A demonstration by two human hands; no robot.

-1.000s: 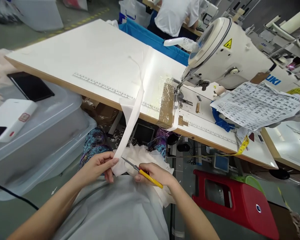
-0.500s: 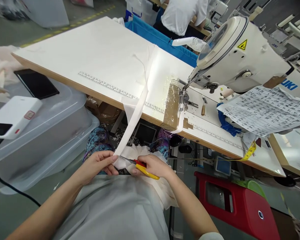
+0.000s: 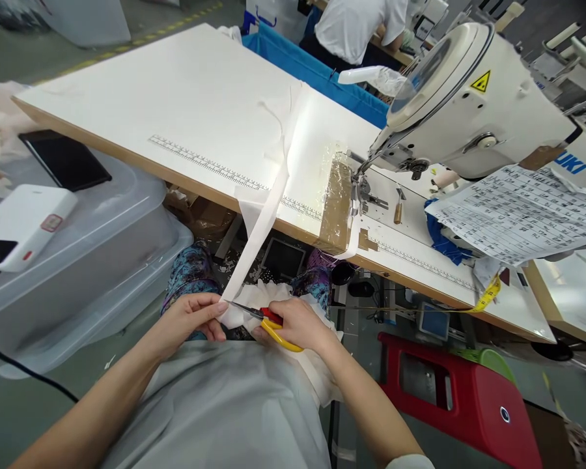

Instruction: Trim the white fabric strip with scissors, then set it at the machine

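White fabric strip (image 3: 261, 225): hung from the white sewing bench's (image 3: 141, 104) front edge down to the lap.
Left hand (image 3: 193, 319): pinched the strip's lower end.
Right hand (image 3: 300, 324): gripped yellow-handled thread snips (image 3: 266, 319), blades at the strip.

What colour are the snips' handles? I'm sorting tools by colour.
Yellow with a red part, on the snips in the right hand; head view.

A white industrial sewing machine (image 3: 473, 104) stands at the upper right on a white table (image 3: 141, 98) that bears a printed ruler strip (image 3: 200, 159), with a printed sheet (image 3: 517, 212) lying just below the machine. At the left a black phone (image 3: 63, 159) and a white device (image 3: 22, 225) rest on a clear plastic bin (image 3: 102, 247). A red stool (image 3: 459, 391) sits at the lower right, and a person in a white shirt (image 3: 351, 26) is at the top.
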